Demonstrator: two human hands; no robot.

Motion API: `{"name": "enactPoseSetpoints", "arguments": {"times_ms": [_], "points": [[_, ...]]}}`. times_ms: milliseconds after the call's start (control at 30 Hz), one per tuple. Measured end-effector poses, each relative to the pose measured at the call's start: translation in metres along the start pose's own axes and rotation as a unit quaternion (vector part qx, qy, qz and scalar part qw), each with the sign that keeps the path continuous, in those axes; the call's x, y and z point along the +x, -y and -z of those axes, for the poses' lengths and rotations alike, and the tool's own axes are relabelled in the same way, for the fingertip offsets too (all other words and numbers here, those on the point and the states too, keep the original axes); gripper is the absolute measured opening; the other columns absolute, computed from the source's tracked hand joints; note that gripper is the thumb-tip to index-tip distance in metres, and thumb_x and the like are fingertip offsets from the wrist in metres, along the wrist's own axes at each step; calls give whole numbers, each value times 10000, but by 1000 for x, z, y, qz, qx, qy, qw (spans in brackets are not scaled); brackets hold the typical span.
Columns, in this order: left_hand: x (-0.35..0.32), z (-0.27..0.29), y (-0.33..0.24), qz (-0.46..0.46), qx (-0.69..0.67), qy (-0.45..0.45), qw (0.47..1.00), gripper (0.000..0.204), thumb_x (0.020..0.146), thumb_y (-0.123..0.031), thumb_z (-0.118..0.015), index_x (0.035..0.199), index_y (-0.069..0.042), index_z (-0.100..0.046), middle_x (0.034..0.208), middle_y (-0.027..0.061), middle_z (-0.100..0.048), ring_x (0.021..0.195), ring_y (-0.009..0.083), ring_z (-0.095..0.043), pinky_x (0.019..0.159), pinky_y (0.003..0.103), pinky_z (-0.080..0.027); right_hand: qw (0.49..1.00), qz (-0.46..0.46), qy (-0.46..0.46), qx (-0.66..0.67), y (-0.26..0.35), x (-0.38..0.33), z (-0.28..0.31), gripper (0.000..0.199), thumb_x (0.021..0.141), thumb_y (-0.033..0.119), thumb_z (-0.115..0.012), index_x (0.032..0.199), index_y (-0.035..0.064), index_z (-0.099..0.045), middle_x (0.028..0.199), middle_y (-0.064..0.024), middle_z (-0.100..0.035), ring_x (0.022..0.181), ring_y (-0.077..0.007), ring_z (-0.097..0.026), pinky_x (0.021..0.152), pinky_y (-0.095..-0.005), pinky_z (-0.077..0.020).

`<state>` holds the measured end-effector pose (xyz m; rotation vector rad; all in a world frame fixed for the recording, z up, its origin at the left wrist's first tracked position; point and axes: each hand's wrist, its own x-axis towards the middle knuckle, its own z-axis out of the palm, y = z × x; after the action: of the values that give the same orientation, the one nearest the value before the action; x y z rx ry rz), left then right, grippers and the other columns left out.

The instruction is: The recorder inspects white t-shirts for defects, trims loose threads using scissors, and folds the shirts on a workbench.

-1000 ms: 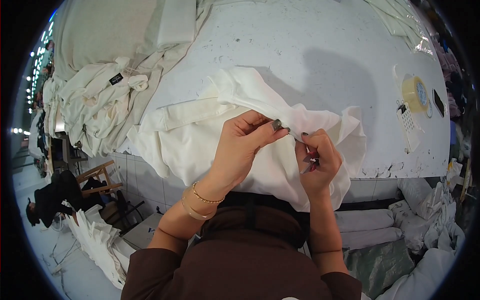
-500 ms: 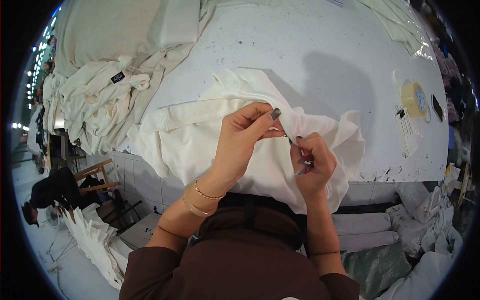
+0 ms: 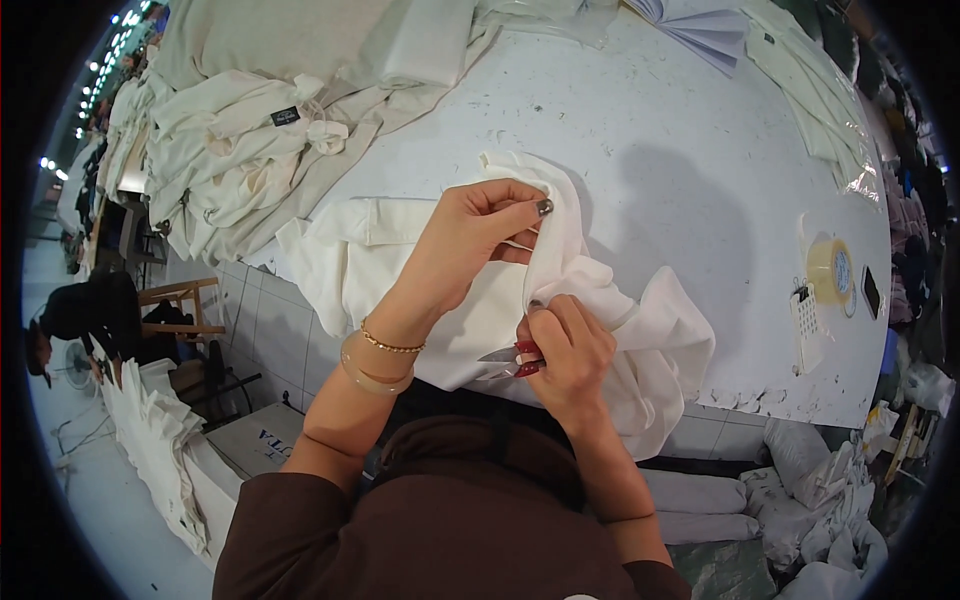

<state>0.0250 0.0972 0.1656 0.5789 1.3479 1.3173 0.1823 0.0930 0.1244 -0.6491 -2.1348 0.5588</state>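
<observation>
A white garment lies bunched over the near edge of the table, part of it raised between my hands. My left hand pinches a folded strip of the cloth, thumb pressed against the fingers. Lower and to the right, my right hand is closed round small thread snips with red handles. The blades point left, spread apart, away from the raised fold. The thumb and forefinger of that same hand also seem to grip the cloth's edge.
Cream garments are heaped at the table's far left. At the right lie a tape roll, a phone and a white tag card. An open paper booklet sits at the back. A person is at the far left.
My right hand has moved left and down with the snips, whose blades now show plainly. My left hand has slid along the fold, and the strip is stretched more upright. The view has shifted.
</observation>
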Motion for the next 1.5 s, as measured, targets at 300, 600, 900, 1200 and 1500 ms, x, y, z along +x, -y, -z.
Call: {"name": "enactPoseSetpoints", "arguments": {"times_ms": [300,600,900,1200,1500], "points": [[-6,15,-1,-6,-66,11,998,136,882,-106,-568,956,-8,-626,848,46,-640,724,120,-649,647,244,-556,1000,0,2,-6,1,0,1,218,519,8,-622,666,61,-470,650,-46,-418,568,-202,-482,479,-311,-376],[-9,19,0,-12,-97,22,995,107,888,-83,-543,943,-5,-591,855,63,-638,744,142,-659,681,283,-573,1000,6,-19,-18,-2,-3,0,208,544,-25,-621,655,51,-462,641,-54,-402,552,-210,-475,475,-312,-377],[-7,12,7,-20,-134,55,989,53,913,-62,-469,951,-32,-491,923,65,-622,824,155,-655,726,310,-571,996,-5,-74,-57,-12,-12,-2,171,617,-42,-637,689,34,-503,643,-64,-408,537,-228,-462,448,-324,-358],[0,-30,16,151,-299,67,940,178,930,-192,-514,991,-33,-564,958,75,-653,913,169,-635,796,299,-522,977,-14,-189,-97,-35,-19,17,235,629,-141,-650,765,34,-573,616,-59,-431,489,-196,-419,432,-295,-336],[4,-45,28,94,-262,40,960,260,945,-210,-525,873,22,-616,888,123,-661,817,205,-669,784,348,-573,959,-49,-243,-140,-59,-29,46,238,653,-167,-662,764,17,-560,600,-50,-421,510,-163,-390,454,-260,-318]]}}
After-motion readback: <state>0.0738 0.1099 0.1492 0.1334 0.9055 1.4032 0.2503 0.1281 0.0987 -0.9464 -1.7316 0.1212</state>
